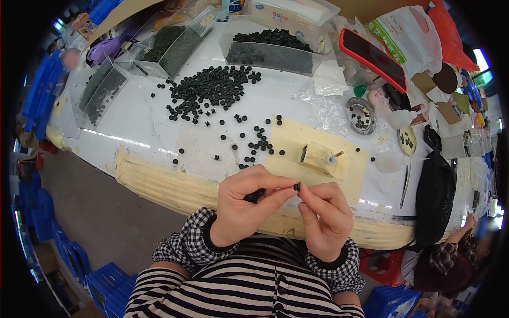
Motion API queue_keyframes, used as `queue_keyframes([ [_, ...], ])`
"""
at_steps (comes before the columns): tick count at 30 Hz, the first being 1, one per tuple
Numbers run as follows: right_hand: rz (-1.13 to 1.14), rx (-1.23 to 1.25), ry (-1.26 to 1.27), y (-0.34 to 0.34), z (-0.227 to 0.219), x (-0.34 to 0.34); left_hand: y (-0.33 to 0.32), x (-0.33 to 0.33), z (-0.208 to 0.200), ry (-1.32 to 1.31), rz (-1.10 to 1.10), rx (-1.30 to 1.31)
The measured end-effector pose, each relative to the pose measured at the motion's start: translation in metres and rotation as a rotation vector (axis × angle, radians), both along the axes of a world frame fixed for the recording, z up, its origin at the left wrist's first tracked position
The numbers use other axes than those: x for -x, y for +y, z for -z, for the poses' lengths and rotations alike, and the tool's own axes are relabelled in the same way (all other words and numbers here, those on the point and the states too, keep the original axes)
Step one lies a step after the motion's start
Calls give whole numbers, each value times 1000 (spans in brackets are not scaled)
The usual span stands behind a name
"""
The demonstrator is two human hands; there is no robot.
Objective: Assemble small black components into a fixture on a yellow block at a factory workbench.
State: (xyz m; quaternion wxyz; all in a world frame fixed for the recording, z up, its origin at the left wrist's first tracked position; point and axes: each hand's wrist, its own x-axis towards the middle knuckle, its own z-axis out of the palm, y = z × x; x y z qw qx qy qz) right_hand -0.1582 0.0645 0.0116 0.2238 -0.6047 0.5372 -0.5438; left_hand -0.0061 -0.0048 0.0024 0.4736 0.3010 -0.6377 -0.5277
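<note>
A small black grommet-like round piece sits between the fingertips of both hands, above the table's near edge. My left hand pinches it between thumb and forefinger. More black pieces show in that hand's curled palm. On the other side, my right hand meets the piece with its forefinger tip, its other fingers curled. Just beyond the hands, a pale block fixture with a short upright pin stands on a yellow sheet. Loose grooved black pieces lie left of the fixture.
A large heap of black pieces covers the table's far middle. Clear bins of dark parts stand behind it. At right are a red-cased phone, a round dish, tweezers and a black bag. Padding lines the front edge.
</note>
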Motion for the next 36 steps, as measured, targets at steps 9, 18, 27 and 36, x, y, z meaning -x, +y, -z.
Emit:
queue_keyframes([
  [9,-3,-5,12,0,0,1,-2,0,1,-1,23,-26],
  [18,8,15,42,0,0,1,-2,0,2,10,33,-64],
  [27,15,48,60,-2,1,-1,-2,1,4,15,29,-54],
  [36,14,46,67,-1,0,0,-3,0,3,18,46,-45],
])
